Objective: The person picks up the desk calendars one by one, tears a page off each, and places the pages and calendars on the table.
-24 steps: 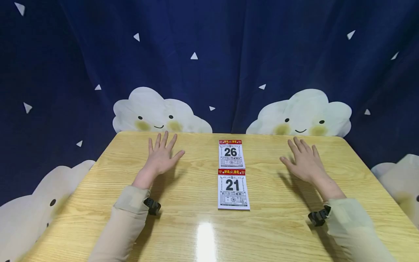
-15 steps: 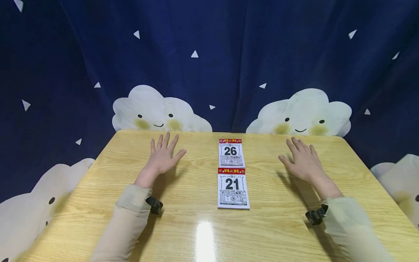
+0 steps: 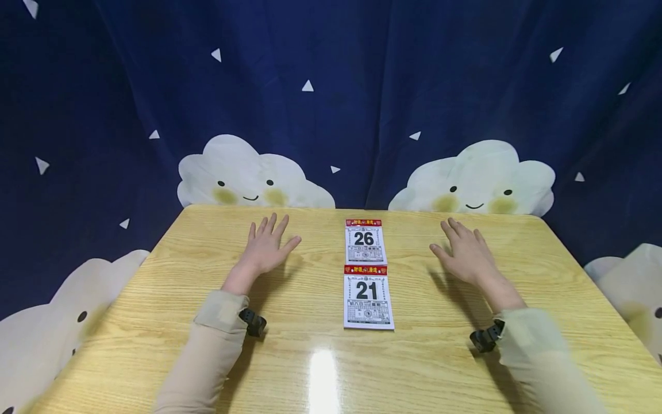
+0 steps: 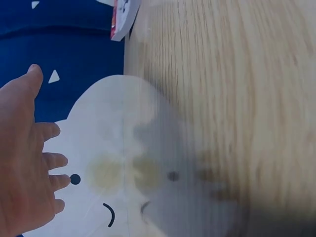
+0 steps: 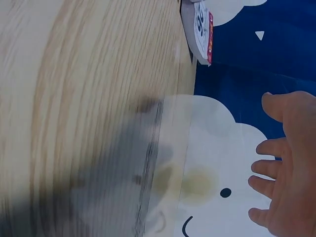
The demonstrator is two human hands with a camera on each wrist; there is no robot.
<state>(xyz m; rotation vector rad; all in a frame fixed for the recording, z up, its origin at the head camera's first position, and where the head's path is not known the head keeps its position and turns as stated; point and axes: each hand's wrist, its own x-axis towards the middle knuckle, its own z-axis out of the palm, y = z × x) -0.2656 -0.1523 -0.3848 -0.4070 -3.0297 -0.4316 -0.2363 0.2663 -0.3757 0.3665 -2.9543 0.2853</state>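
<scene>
A wooden counter (image 3: 408, 368) is backed by a blue curtain (image 3: 341, 121); two calendars (image 3: 366, 272) are laid lengthwise, tops curtainward, flanked by left hand (image 3: 264, 252) and right hand (image 3: 468, 256), fingers apart.

The far calendar (image 3: 365, 244) reads 26, the near calendar (image 3: 368, 299) 21 — both headed 財源廣進.

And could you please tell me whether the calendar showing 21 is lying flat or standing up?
Lying flat: the 21 calendar rests face up on the table, its front page in full view.
</scene>
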